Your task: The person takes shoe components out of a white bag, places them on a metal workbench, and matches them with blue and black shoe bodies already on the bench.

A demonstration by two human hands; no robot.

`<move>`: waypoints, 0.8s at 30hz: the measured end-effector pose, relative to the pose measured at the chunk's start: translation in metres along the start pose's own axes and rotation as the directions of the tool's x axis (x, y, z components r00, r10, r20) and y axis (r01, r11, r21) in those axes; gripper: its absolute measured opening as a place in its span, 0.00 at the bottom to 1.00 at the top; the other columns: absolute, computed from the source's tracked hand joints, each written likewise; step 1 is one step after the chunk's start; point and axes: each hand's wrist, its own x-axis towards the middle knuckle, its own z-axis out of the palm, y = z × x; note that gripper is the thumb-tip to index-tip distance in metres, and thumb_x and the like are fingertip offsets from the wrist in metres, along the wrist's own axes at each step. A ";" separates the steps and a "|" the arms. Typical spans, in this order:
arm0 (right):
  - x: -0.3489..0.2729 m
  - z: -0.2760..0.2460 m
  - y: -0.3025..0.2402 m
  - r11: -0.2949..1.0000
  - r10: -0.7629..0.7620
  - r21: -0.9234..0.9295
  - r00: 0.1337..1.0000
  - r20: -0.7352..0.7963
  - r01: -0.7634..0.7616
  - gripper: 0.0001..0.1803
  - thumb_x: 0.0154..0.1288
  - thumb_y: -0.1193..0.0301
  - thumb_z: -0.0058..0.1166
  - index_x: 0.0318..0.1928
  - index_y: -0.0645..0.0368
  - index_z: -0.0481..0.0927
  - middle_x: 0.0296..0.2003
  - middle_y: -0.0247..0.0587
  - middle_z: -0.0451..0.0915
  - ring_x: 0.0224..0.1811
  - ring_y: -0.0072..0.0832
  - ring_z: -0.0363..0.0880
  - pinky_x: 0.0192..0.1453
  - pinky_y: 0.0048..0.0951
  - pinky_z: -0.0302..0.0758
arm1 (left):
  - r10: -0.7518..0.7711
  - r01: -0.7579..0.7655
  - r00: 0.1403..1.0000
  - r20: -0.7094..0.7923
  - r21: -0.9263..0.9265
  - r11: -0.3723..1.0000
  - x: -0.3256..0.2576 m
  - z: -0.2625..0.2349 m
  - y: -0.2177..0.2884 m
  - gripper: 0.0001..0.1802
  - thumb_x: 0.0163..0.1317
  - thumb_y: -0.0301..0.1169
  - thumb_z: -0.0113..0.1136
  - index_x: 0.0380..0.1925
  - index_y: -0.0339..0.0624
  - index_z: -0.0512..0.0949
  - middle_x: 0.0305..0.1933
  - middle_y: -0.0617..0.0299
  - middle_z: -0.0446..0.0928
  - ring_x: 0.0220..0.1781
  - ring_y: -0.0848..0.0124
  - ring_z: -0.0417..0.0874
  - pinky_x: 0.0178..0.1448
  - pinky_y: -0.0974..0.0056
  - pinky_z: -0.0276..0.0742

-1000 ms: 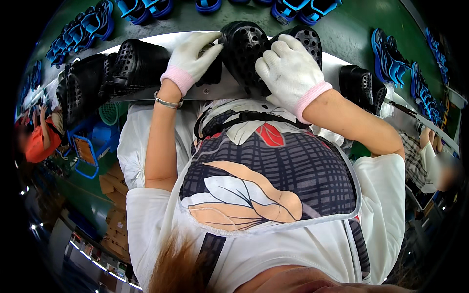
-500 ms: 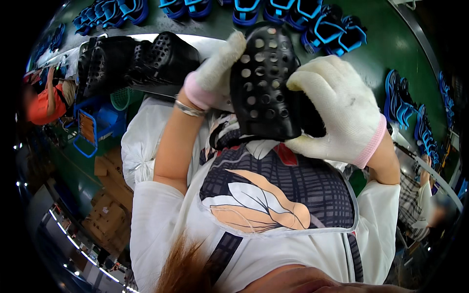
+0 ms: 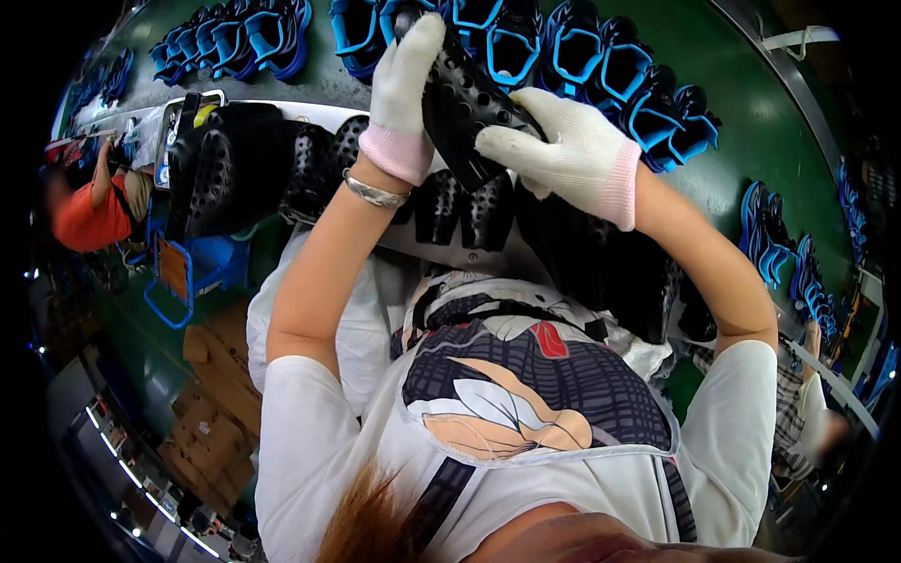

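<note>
Both of my hands wear white knitted gloves with pink cuffs. They hold up a glossy black perforated toe-shaped shell [image 3: 462, 108] above the bench. My left hand [image 3: 404, 89] grips its left side near the upper end. My right hand [image 3: 563, 150] is closed on its lower right part, thumb across the front. Round holes run in rows over the shell, which tilts with its upper end to the left. Beneath my hands, two similar small black perforated shells [image 3: 462, 211] stand side by side on the pale bench [image 3: 446, 253].
More black perforated shells [image 3: 221, 174] crowd the bench's left part, and dark ones [image 3: 610, 267] lie at its right. Rows of black-and-blue shoes [image 3: 572, 47] stand beyond on the green floor. Cardboard boxes [image 3: 211, 413] lie lower left. Other people [image 3: 94, 211] are at both sides.
My hands have carried the black shell up and away from my body, and it now tilts leftward. My right hand has shifted left with it. More of the bench shows below.
</note>
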 end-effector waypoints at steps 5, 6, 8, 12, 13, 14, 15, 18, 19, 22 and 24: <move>0.042 -0.011 0.004 0.977 -0.111 -0.203 0.974 -0.198 0.070 0.33 0.59 0.44 0.50 0.36 0.70 0.79 0.27 0.55 0.81 0.32 0.42 0.82 0.41 0.37 0.77 | -0.170 0.170 0.985 -0.028 -0.008 0.985 0.052 -0.002 0.017 0.23 0.64 0.45 0.63 0.51 0.42 0.74 0.45 0.58 0.80 0.46 0.63 0.82 0.50 0.58 0.80; 0.053 -0.016 0.004 0.963 -0.108 -0.266 0.971 -0.215 0.048 0.34 0.58 0.44 0.49 0.36 0.70 0.79 0.27 0.55 0.81 0.33 0.43 0.82 0.41 0.38 0.77 | -0.182 0.173 0.983 0.027 0.200 0.964 0.074 -0.023 0.011 0.24 0.64 0.50 0.60 0.49 0.43 0.76 0.43 0.61 0.80 0.44 0.68 0.82 0.48 0.63 0.80; 0.072 -0.029 0.017 0.914 -0.064 -0.403 0.970 -0.236 -0.038 0.33 0.59 0.44 0.47 0.36 0.68 0.79 0.28 0.56 0.81 0.35 0.47 0.83 0.43 0.40 0.78 | -0.136 0.086 0.990 0.045 0.575 0.814 0.096 -0.036 0.001 0.31 0.65 0.60 0.54 0.38 0.38 0.80 0.34 0.66 0.80 0.37 0.75 0.78 0.45 0.67 0.75; 0.079 -0.053 0.059 0.789 0.044 -0.571 0.948 -0.315 -0.226 0.32 0.60 0.46 0.47 0.39 0.68 0.80 0.29 0.55 0.82 0.36 0.48 0.83 0.44 0.41 0.78 | 0.012 -0.466 0.885 0.466 0.882 0.071 0.138 -0.071 -0.046 0.22 0.64 0.42 0.51 0.52 0.42 0.78 0.45 0.49 0.79 0.50 0.52 0.79 0.59 0.57 0.74; 0.083 -0.058 0.070 0.764 0.015 -0.599 0.935 -0.353 -0.238 0.32 0.61 0.46 0.47 0.39 0.68 0.80 0.29 0.54 0.83 0.36 0.48 0.83 0.44 0.41 0.78 | 0.029 -0.540 0.841 0.540 0.842 -0.014 0.146 -0.075 -0.069 0.24 0.63 0.39 0.55 0.57 0.40 0.74 0.52 0.46 0.74 0.53 0.51 0.77 0.59 0.59 0.74; 0.084 -0.058 0.068 0.771 0.037 -0.587 0.937 -0.346 -0.247 0.32 0.60 0.46 0.47 0.40 0.68 0.80 0.29 0.56 0.82 0.36 0.49 0.83 0.45 0.42 0.78 | -0.045 -0.504 0.864 0.502 0.861 -0.071 0.155 -0.072 -0.074 0.24 0.62 0.39 0.56 0.57 0.42 0.74 0.54 0.47 0.73 0.54 0.51 0.78 0.59 0.57 0.75; 0.086 -0.060 0.063 0.762 0.061 -0.592 0.940 -0.337 -0.261 0.32 0.60 0.46 0.48 0.39 0.68 0.80 0.29 0.56 0.82 0.36 0.49 0.83 0.45 0.42 0.78 | -0.116 -0.474 0.880 0.462 0.871 -0.131 0.161 -0.067 -0.076 0.25 0.61 0.39 0.57 0.58 0.45 0.74 0.56 0.48 0.72 0.55 0.51 0.78 0.60 0.54 0.76; 0.082 -0.063 0.064 0.738 0.093 -0.618 0.947 -0.307 -0.273 0.33 0.60 0.45 0.48 0.38 0.69 0.80 0.29 0.58 0.82 0.35 0.50 0.82 0.44 0.41 0.78 | -0.181 -0.289 0.954 0.240 0.899 -0.329 0.164 -0.042 -0.084 0.23 0.60 0.36 0.60 0.56 0.45 0.74 0.55 0.47 0.72 0.55 0.51 0.79 0.56 0.51 0.79; 0.081 -0.066 0.062 0.742 0.093 -0.613 0.947 -0.308 -0.272 0.33 0.60 0.45 0.48 0.38 0.69 0.80 0.29 0.58 0.82 0.35 0.50 0.82 0.44 0.41 0.78 | -0.162 -0.249 0.965 0.207 0.917 -0.311 0.168 -0.038 -0.084 0.21 0.61 0.35 0.59 0.54 0.43 0.75 0.56 0.46 0.71 0.55 0.51 0.80 0.56 0.52 0.79; 0.072 -0.074 0.061 0.755 0.097 -0.598 0.948 -0.303 -0.268 0.34 0.60 0.44 0.49 0.39 0.69 0.80 0.30 0.58 0.82 0.36 0.49 0.82 0.45 0.41 0.77 | -0.294 -0.192 0.949 0.118 0.952 -0.238 0.157 -0.026 -0.091 0.17 0.61 0.34 0.58 0.47 0.36 0.79 0.51 0.42 0.79 0.50 0.48 0.83 0.55 0.53 0.80; 0.065 -0.079 0.062 0.759 0.124 -0.589 0.950 -0.287 -0.278 0.34 0.60 0.43 0.49 0.39 0.69 0.80 0.30 0.59 0.81 0.37 0.49 0.82 0.46 0.40 0.76 | -0.397 -0.438 0.862 0.315 0.858 -0.270 0.149 -0.026 -0.084 0.25 0.59 0.43 0.59 0.51 0.36 0.78 0.46 0.42 0.81 0.48 0.47 0.83 0.54 0.52 0.80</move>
